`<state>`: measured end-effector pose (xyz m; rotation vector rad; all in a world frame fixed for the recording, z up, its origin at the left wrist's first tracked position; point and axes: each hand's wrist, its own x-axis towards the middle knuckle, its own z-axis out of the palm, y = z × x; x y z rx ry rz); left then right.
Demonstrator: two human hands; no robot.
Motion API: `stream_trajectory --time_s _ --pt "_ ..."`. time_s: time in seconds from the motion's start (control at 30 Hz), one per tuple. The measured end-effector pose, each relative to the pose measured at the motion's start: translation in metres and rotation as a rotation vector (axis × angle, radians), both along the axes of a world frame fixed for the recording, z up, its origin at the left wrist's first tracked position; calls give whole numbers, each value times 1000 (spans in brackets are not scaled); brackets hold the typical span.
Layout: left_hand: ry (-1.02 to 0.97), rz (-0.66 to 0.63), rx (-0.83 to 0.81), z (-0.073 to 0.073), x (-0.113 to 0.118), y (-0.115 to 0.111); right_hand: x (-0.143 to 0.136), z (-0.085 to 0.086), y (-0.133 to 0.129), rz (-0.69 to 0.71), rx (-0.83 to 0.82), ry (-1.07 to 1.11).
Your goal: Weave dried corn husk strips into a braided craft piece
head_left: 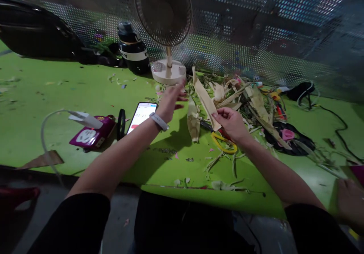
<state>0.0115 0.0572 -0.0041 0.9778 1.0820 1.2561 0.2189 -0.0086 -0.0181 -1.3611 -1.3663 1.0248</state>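
A long, pale strip of dried husk is pinched at its near end by my right hand; its far end points up and away. My left hand hovers over the green table, fingers apart and empty, left of the strip. Between the hands lies a shorter husk piece. Scissors with a yellow handle rest just under my right hand, their blades partly covered by the strip. Behind and to the right spreads a heap of husks.
A white fan and a black bottle stand at the back. Left of my forearm are a lit phone and a purple power socket with a cable. A black pad lies right. Husk scraps litter the green table.
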Motion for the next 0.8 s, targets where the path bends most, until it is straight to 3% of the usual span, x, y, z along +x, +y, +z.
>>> stream_trajectory --time_s 0.07,0.1,0.2,0.4,0.6,0.7,0.8 --pt "164 -359 31 -5 17 -20 -1 0 -1 -4 34 -19" --pt "212 -445 45 -8 25 -28 -2 1 -2 6 54 -26" --pt "156 -371 114 -16 38 -40 -6 0 -5 29 77 -4" --pt "129 -219 155 -20 35 -34 -11 2 -8 82 -75 86" --pt "81 -117 219 -14 35 -36 -9 7 -13 350 -302 42" --pt "-3 -129 81 -12 33 -36 -7 6 -13 397 -285 56" --pt "9 -284 -30 -13 28 -35 -5 5 -10 387 -261 16"
